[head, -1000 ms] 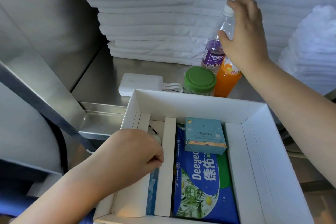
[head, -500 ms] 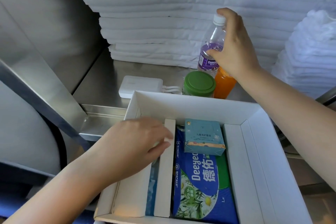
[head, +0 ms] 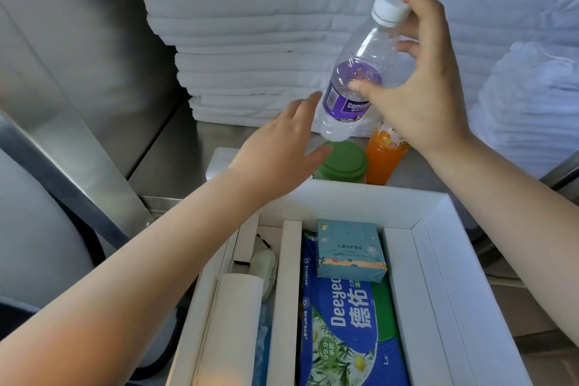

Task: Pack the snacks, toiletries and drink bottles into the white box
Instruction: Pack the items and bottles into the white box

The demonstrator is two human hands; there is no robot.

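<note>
— Head view. How far along?
— Wipes pack [head: 344, 323] and teal carton [head: 349, 251] lay in the white box [head: 438, 229]. Orange bottle [head: 383, 160] and green-lidded jar [head: 344, 163] stood on the counter [head: 175, 160] behind it, unpacked.
— Grips?
— My right grip [head: 419, 97] clasped the water bottle [head: 360, 72], tilted in the air above the jar. My left grip [head: 282, 141] was loose-fingered just beside its base.
— Room?
— Open air over the box, with only its far wall to cross.

Steel counter [head: 175, 150]; folded white linens [head: 250, 25], probably towels, stacked behind.
</note>
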